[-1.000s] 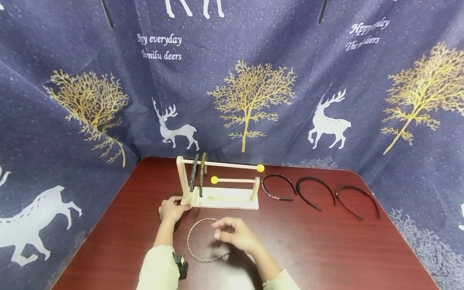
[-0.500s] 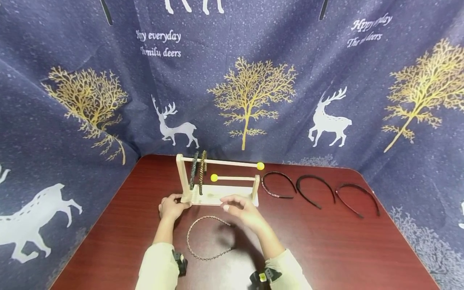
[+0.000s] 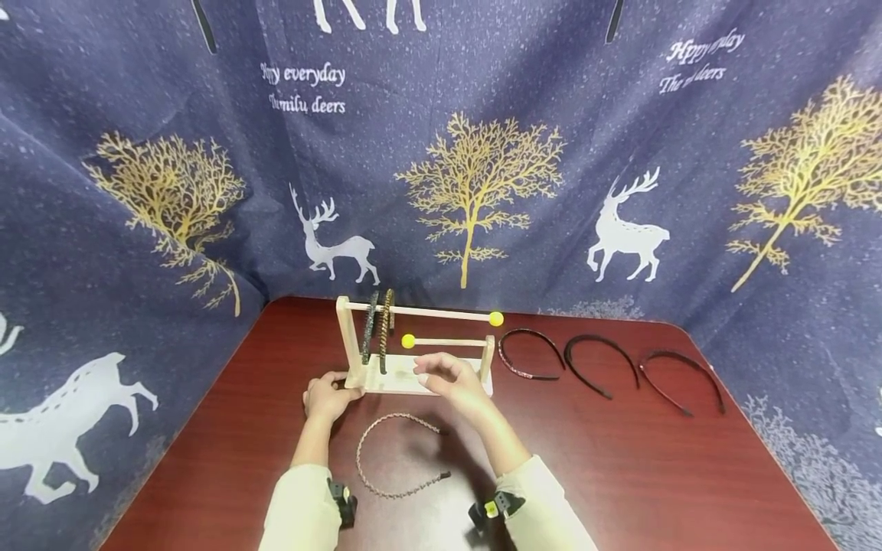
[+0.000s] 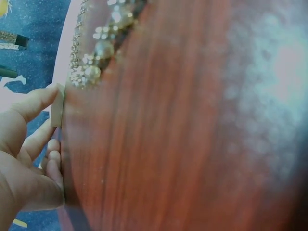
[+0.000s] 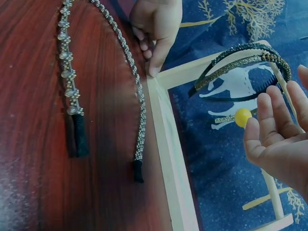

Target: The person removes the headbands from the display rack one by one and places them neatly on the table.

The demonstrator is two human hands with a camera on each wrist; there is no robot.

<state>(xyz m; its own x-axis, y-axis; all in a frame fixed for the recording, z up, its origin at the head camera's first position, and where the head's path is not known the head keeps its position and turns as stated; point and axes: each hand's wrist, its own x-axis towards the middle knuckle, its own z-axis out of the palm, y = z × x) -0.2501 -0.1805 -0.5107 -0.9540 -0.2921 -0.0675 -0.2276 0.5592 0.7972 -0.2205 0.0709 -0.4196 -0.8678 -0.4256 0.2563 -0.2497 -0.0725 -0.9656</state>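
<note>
Bracing left hand (image 3: 327, 399): is holding the near left corner of a pale wooden two-bar rack (image 3: 348, 337), thumb and finger appearing to pinch the base.

Hovering right hand (image 3: 455, 385): is hanging over the rack's base, fingers loosely bent, a gap showing below the thumb, and it's carrying nothing.

Silver-gold beaded headband with black tips (image 3: 393, 496): is lying on the reddish-brown wooden table (image 3: 586, 467), just in front of the rack, ends pointing right, neither hand touching it.

Upper bar (image 3: 441, 313): is bearing a dark glittery headband (image 3: 368, 329) and a gold-brown patterned headband (image 3: 384, 337), side by side near the left post.

Far right: a sparkly dark headband (image 3: 525, 376), a plain black headband (image 3: 594, 337) and a slim dark-red headband (image 3: 668, 353) are lying in a row.

Round yellow ball on the lower bar (image 3: 408, 340): is looking vulnerable; a careless lift of those right fingers could be bumping it, jolting the rack and setting the hung pair sliding.

Loose corner: a slackening left hand could be letting the rack skid.

Cream right sleeve (image 3: 544, 513): sweeping low, it could be dragging the beaded headband askew.
</note>
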